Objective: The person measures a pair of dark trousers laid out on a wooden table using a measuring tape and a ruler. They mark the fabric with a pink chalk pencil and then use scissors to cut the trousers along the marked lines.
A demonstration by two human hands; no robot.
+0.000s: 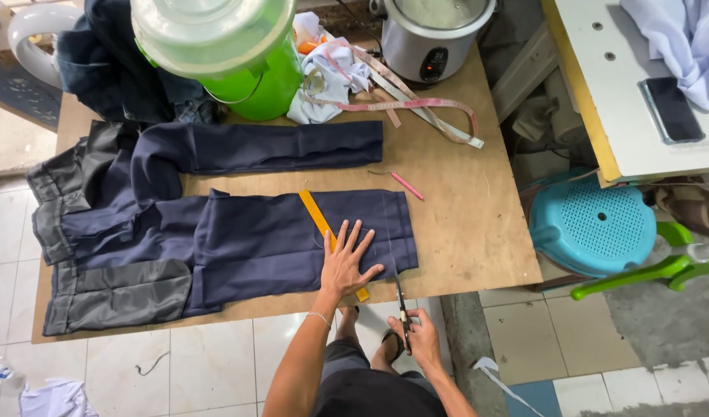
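A pair of dark navy trousers [215, 224] with grey lining lies spread flat on a wooden board [462, 224]. My left hand [345, 261] presses open, fingers apart, on the nearer trouser leg, over a yellow ruler [317, 212] that lies slantwise on the cloth. My right hand [420, 336] is at the board's front edge, closed on black scissors [401, 303] whose blades point up at the hem of that leg. A pink chalk pencil [407, 186] lies on the board just beyond the leg's end.
At the back stand a green bucket [238, 62] with a clear lid, a rice cooker [431, 35], white cloth and a tape measure [416, 104]. A teal plastic stool [593, 224] and a sewing table [601, 116] with a phone [671, 108] are on the right.
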